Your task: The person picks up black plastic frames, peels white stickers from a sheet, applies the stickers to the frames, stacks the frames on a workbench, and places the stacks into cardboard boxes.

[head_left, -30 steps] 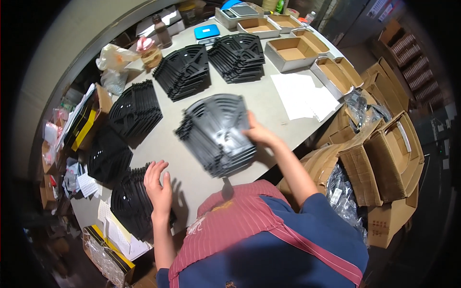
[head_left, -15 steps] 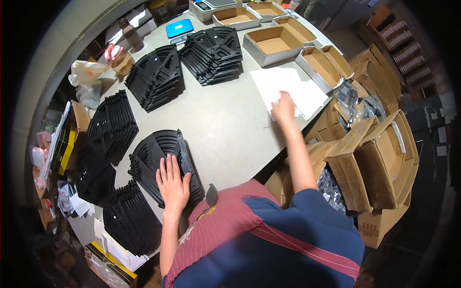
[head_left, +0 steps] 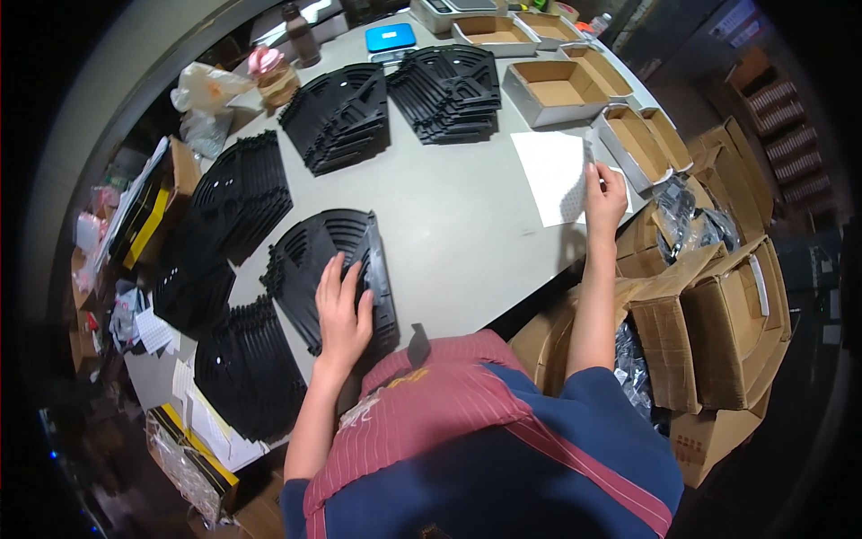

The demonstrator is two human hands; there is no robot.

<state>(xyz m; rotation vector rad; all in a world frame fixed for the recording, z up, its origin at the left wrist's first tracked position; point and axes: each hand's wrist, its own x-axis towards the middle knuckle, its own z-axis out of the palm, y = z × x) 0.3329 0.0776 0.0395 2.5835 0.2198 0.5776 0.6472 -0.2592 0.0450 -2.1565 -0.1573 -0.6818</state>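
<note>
Far left of the near stack [head_left: 301,260] of black fan-shaped parts, can see a box with a yellow band [head_left: 150,232]. Closer on that side, find a middle-left stack [head_left: 193,292], dark and hard to make out, then a plastic bag [head_left: 205,99] well behind the near stack. See also a back-left stack [head_left: 242,184] behind it to the left and a front-left stack [head_left: 247,373] just beside it, toward the body. Beyond these, behind the near stack, notice a pink-topped jar [head_left: 272,79] and a dark bottle [head_left: 301,38]. Resting the left hand [head_left: 343,310] on the near stack itself, with fingers spread and a little bent, clutching nothing. Straight behind it, see a far stack [head_left: 337,112], a blue-topped scale [head_left: 391,38] and another far stack [head_left: 449,94]. To its right, across bare grey table [head_left: 440,242], find a white sheet [head_left: 546,171]. Pinching the right side of that sheet with the right hand [head_left: 606,190], well apart from the near stack. Farther right of the near stack, see open cardboard cartons [head_left: 732,319]
</note>
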